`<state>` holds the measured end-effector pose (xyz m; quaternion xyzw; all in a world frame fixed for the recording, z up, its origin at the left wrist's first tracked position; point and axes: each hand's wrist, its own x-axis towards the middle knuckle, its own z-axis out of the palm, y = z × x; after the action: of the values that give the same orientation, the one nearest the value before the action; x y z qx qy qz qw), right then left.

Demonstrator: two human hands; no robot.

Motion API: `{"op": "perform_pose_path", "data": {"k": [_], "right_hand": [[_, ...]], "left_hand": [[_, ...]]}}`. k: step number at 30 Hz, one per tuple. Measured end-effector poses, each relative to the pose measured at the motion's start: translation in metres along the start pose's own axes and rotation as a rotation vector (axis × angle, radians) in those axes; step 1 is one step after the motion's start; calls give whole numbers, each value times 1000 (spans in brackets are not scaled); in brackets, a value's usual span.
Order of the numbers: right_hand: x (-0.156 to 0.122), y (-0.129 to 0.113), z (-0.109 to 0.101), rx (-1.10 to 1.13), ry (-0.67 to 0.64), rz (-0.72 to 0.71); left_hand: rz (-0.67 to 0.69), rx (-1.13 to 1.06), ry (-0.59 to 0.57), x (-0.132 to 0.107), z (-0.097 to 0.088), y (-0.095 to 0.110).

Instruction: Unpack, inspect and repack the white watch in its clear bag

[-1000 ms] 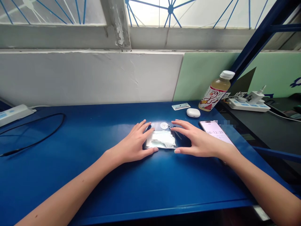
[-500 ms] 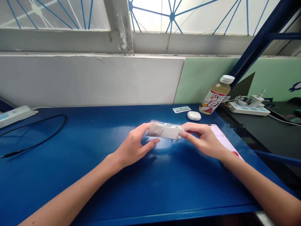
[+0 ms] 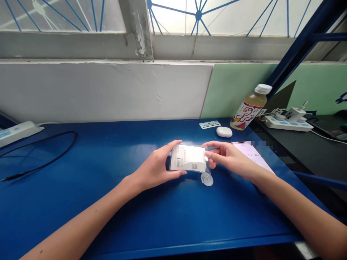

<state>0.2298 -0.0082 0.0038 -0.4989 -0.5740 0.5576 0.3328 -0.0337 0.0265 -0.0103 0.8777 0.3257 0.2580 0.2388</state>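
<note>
Blue worktop [image 3: 162,224] fills the lower frame; at centre we hold a clear packet [image 3: 188,159], left hand [image 3: 157,166] spanning its edges, right hand [image 3: 223,155] pinching its end. It might slip if our pinch loosens.

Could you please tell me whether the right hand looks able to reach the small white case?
Probably yes: the case lies just beyond the right hand, nothing visibly between, though that hand grips the packet.
</note>
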Motion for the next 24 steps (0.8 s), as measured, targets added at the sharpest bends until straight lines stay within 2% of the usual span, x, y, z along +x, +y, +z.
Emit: {"op": "perform_pose_path", "data": {"k": [4, 10, 15, 19, 24], "right_hand": [[-1, 4, 7, -174, 62, -105], [-2, 18, 10, -682, 117, -339], [1, 24, 9, -943, 122, -400], [1, 24, 8, -1040, 112, -409], [3, 26, 5, -1038, 17, -418]], "left_hand": [[-62, 69, -17, 2, 1, -1], [-85, 166, -17, 2, 5, -5], [-165, 199, -91, 1, 7, -7], [-213, 226, -224, 0, -2, -7], [-220, 234, -347, -1, -19, -14]]}}
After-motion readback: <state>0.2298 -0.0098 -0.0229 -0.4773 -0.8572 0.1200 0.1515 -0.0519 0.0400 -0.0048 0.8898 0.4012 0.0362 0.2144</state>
